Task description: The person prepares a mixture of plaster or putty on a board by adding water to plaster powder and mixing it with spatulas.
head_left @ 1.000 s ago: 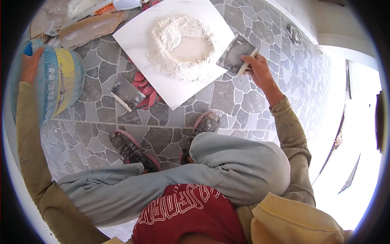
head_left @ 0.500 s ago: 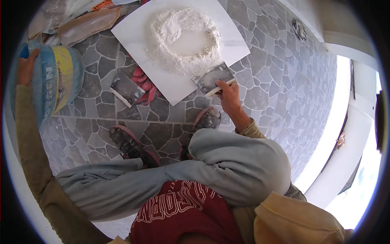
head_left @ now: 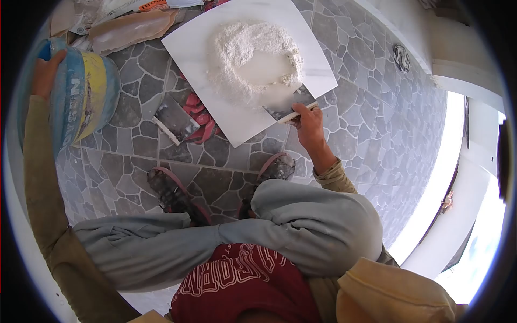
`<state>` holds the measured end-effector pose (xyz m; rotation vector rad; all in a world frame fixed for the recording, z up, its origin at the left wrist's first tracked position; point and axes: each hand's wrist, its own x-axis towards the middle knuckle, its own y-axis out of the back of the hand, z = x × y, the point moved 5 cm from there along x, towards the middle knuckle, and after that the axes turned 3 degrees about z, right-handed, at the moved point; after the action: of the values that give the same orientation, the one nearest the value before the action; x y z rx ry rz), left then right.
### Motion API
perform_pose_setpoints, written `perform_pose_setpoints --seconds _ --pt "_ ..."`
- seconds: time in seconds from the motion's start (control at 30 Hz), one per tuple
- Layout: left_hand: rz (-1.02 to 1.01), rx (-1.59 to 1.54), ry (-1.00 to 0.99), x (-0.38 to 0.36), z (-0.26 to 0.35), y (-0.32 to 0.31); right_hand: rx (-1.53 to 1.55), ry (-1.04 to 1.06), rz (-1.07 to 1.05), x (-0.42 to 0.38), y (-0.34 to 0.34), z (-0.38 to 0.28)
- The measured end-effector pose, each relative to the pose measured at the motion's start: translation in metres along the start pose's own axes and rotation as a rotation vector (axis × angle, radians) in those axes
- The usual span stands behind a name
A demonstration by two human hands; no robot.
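Observation:
My right hand (head_left: pixel 309 124) is closed on the pale edge of a flat grey scraper plate (head_left: pixel 297 100), whose blade lies against a ring of white powder (head_left: pixel 235 43). Milky liquid (head_left: pixel 262 68) sits inside the ring. The powder rests on a white board (head_left: pixel 239 126) on the floor. At the far left my left hand (head_left: pixel 47 74) grips the rim of a blue bucket (head_left: pixel 68 102) with a yellow band. A second scraper plate (head_left: pixel 179 117) lies on the floor beside red straps (head_left: pixel 200 116), left of the board.
Plastic bags and wrapping (head_left: pixel 126 29) lie at the upper left, behind the bucket. My two shoes (head_left: pixel 277 167) stand on the stone-patterned floor (head_left: pixel 344 134) below the board. A round dark and white object (head_left: pixel 401 57) lies near the wall at the upper right.
The scraper plate in my right hand has moved further into the powder's lower right edge, and powder now covers part of its blade. The whole view has shifted slightly.

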<state>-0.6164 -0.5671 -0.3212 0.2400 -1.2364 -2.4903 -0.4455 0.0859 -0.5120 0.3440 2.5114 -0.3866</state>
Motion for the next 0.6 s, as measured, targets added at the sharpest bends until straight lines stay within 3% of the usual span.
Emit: perform_pose_setpoints --seconds 0.1,0.17,0.27,0.37,0.43,0.6 --pt "-0.022 -0.026 -0.032 0.000 0.006 -0.003 -0.078 0.128 0.007 -0.006 -0.025 -0.045" --pt "0.052 -0.059 -0.065 -0.005 0.011 -0.005 -0.123 0.104 0.012 -0.002 -0.015 -0.045" --pt "-0.069 -0.036 -0.057 -0.002 0.009 -0.003 -0.064 -0.002 -0.007 -0.012 0.004 -0.020" --pt "0.036 0.004 0.035 -0.002 0.004 -0.002 0.007 -0.127 -0.030 -0.037 0.021 0.022" --pt "-0.003 0.024 0.044 0.002 0.000 -0.001 -0.059 -0.192 0.016 -0.049 0.015 0.045" --pt "-0.112 0.022 0.107 0.012 -0.019 -0.002 0.070 -0.078 0.028 -0.025 -0.021 0.056"
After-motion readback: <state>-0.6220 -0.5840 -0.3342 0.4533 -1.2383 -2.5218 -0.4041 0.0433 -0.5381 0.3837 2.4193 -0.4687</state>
